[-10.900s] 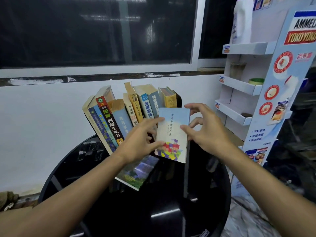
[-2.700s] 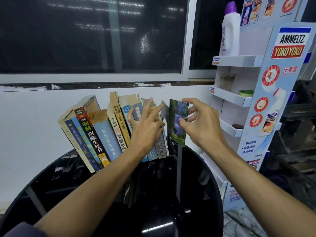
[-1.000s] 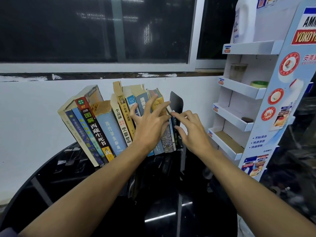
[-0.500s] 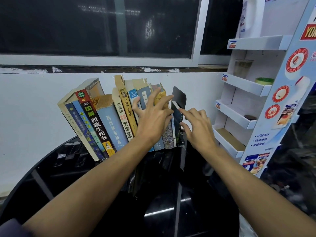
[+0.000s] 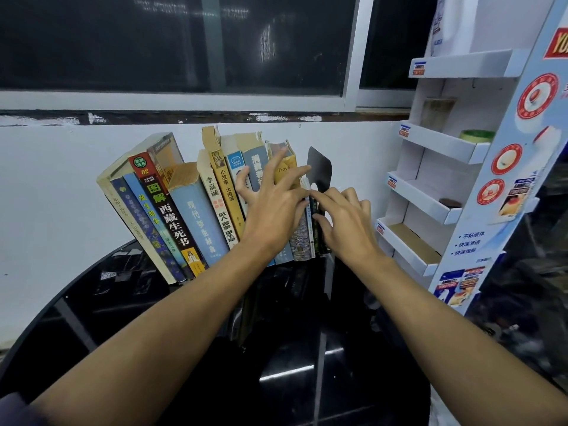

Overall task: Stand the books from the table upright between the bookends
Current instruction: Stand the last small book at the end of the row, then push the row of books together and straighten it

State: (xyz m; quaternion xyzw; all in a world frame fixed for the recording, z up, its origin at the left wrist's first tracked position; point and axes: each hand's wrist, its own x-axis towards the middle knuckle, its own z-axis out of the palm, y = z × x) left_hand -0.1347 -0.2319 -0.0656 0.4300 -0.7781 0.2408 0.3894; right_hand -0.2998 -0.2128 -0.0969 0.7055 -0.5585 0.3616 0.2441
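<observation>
A row of several books (image 5: 196, 210) stands leaning left on the round black table (image 5: 292, 379), spines toward me. A black metal bookend (image 5: 321, 167) rises at the row's right end; the left bookend is hidden. My left hand (image 5: 273, 207) lies flat with spread fingers against the spines of the right-hand books. My right hand (image 5: 347, 219) touches the thin rightmost books (image 5: 312, 241) beside the black bookend with its fingertips, fingers apart, gripping nothing. No book lies flat on the table.
A white cardboard display rack (image 5: 455, 167) with several shelves stands close on the right, a roll of tape (image 5: 476, 135) on one shelf. A white wall and a dark window are right behind the books.
The thin green-covered book that my right hand held now stands at the row's right end. In the last second both hands stay pressed on the books, shifting only slightly.
</observation>
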